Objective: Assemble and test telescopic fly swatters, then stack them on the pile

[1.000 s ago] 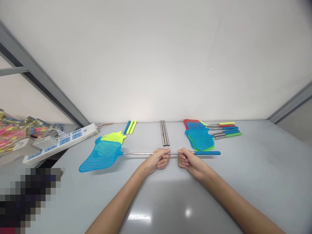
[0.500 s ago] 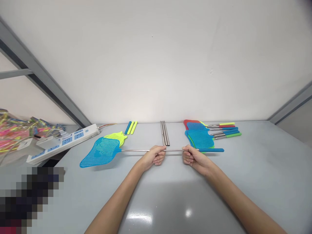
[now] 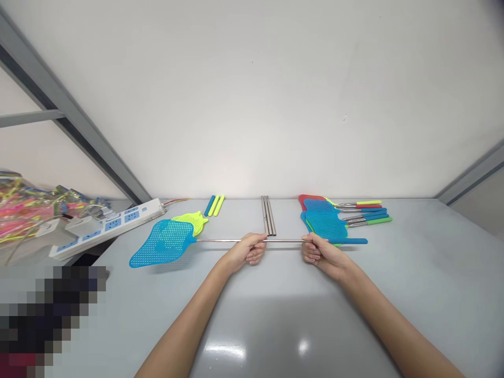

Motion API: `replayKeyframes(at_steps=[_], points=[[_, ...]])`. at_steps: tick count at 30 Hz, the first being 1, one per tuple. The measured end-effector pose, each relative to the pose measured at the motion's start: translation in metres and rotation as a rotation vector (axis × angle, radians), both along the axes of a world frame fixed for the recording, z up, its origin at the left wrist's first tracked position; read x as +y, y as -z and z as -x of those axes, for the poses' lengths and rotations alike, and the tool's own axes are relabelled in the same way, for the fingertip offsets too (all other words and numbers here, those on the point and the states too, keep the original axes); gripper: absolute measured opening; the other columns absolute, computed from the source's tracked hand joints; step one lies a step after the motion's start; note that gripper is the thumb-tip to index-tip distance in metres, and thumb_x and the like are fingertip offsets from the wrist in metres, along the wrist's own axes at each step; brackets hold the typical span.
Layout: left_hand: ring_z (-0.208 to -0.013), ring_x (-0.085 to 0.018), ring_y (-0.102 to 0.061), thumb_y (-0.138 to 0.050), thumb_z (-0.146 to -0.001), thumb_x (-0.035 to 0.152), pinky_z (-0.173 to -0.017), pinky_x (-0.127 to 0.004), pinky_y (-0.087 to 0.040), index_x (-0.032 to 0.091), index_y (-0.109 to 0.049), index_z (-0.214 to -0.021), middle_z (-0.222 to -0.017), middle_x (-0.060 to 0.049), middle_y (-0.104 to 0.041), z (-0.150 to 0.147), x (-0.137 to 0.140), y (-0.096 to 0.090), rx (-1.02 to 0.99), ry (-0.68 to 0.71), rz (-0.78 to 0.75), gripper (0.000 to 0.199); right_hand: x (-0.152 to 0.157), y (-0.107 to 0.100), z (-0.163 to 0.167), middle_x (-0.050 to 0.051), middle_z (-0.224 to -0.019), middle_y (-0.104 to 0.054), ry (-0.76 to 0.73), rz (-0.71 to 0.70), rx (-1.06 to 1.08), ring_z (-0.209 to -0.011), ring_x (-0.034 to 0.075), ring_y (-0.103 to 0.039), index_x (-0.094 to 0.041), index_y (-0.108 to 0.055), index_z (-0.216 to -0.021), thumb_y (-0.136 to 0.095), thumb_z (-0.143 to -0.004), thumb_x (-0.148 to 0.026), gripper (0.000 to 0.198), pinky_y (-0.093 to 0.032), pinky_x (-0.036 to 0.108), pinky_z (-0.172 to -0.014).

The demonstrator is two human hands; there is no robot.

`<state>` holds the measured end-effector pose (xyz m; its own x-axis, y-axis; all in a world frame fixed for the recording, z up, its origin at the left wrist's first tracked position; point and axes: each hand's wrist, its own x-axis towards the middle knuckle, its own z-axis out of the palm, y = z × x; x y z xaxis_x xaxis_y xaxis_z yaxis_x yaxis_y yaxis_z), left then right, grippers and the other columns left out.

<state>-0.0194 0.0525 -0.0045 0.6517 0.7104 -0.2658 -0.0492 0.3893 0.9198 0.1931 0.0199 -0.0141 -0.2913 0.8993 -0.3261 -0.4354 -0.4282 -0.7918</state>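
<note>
Tabletop (image 3: 425, 273), both fists (image 3: 249, 251) (image 3: 322, 254) round swatter rod (image 3: 284, 241)

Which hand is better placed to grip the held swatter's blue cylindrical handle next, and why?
Probably the right hand: it grips the silver metal shaft beside the blue cylindrical handle, while the left hand holds it nearer the blue mesh head.

Bright, diffuse light, apparently overhead. Wall (image 3: 252, 115) palest low at centre, greyer outward. Two glare patches (image 3: 225, 349) on near tabletop (image 3: 425, 283); faint soft shadow (image 3: 169, 268) under blue swatter head (image 3: 162, 242). Wide-angle lean in left post (image 3: 74, 116). Coarse pixel block (image 3: 43, 320) lower left; packets (image 3: 23, 205) far left smeary.
</note>
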Motion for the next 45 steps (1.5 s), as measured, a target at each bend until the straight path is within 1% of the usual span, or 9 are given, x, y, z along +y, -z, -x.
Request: replayKeyframes(at_steps=[6, 15, 23, 29, 36, 41, 45], points=[[-0.031, -0.005, -0.014, -0.041, -0.076, 0.038, -0.035, -0.022, -0.015, 0.02, -0.019, -0.044, -0.032, 0.008, -0.017, 0.003, 0.002, -0.002, 0.015, -0.014, -0.025, 0.043, 0.001, -0.003, 0.001, -0.008, -0.043, -0.019, -0.003, -0.005, 0.005, -0.04, 0.006, -0.015, -0.018, -0.028, -0.046, -0.053, -0.069, -0.023, 0.034, -0.017, 0.024, -0.041], [-0.031, -0.005, -0.016, -0.043, -0.075, 0.04, -0.036, -0.021, -0.017, 0.019, -0.018, -0.045, -0.033, 0.008, -0.016, 0.007, 0.004, -0.004, 0.043, -0.03, -0.051, 0.044, 0.002, -0.002, -0.003, -0.008, -0.045, -0.02, -0.007, -0.032, -0.013, -0.041, 0.006, -0.015, -0.018, -0.028, -0.047, -0.055, -0.067, -0.025, 0.034, -0.018, 0.024, -0.041], [-0.029, -0.004, -0.016, -0.044, -0.074, 0.039, -0.035, -0.02, -0.016, 0.019, -0.016, -0.045, -0.031, 0.009, -0.015, 0.007, 0.011, 0.006, 0.055, -0.075, -0.04, 0.044, 0.002, 0.002, 0.0, -0.008, -0.043, -0.021, 0.007, -0.034, 0.003, -0.04, 0.006, -0.016, -0.018, -0.03, -0.047, -0.054, -0.068, -0.027, 0.033, -0.018, 0.024, -0.041], [-0.028, -0.004, -0.018, -0.043, -0.074, 0.042, -0.035, -0.019, -0.018, 0.019, -0.017, -0.046, -0.031, 0.009, -0.018, 0.001, 0.007, 0.011, 0.046, -0.153, -0.074, 0.045, 0.0, 0.006, 0.003, -0.007, -0.043, -0.022, 0.038, -0.073, 0.006, -0.039, 0.006, -0.018, -0.018, -0.031, -0.046, -0.054, -0.069, -0.03, 0.034, -0.02, 0.025, -0.043], [-0.027, -0.004, -0.015, -0.04, -0.073, 0.053, -0.032, -0.019, -0.016, 0.02, -0.019, -0.048, -0.031, 0.011, -0.016, -0.008, 0.001, 0.011, 0.015, -0.24, -0.104, 0.046, -0.001, 0.005, 0.001, -0.006, -0.043, -0.023, 0.01, -0.082, 0.037, -0.041, 0.008, -0.02, -0.018, -0.033, -0.046, -0.051, -0.073, -0.028, 0.034, -0.021, 0.026, -0.045], [-0.027, -0.003, -0.016, -0.045, -0.071, 0.05, -0.032, -0.019, -0.017, 0.019, -0.022, -0.049, -0.03, 0.011, -0.019, -0.011, -0.003, 0.009, 0.009, -0.28, -0.135, 0.044, -0.004, 0.002, 0.006, -0.005, -0.045, -0.025, -0.061, -0.132, 0.039, -0.042, 0.008, -0.023, -0.017, -0.035, -0.048, -0.048, -0.075, -0.029, 0.032, -0.021, 0.026, -0.046], [-0.028, -0.003, -0.018, -0.048, -0.071, 0.047, -0.033, -0.019, -0.016, 0.019, -0.023, -0.048, -0.031, 0.01, -0.021, -0.017, -0.009, 0.008, 0.023, -0.257, -0.15, 0.043, -0.008, 0.001, 0.012, -0.005, -0.047, -0.026, -0.112, -0.125, 0.051, -0.043, 0.008, -0.024, -0.017, -0.035, -0.049, -0.047, -0.076, -0.029, 0.032, -0.021, 0.026, -0.047]])
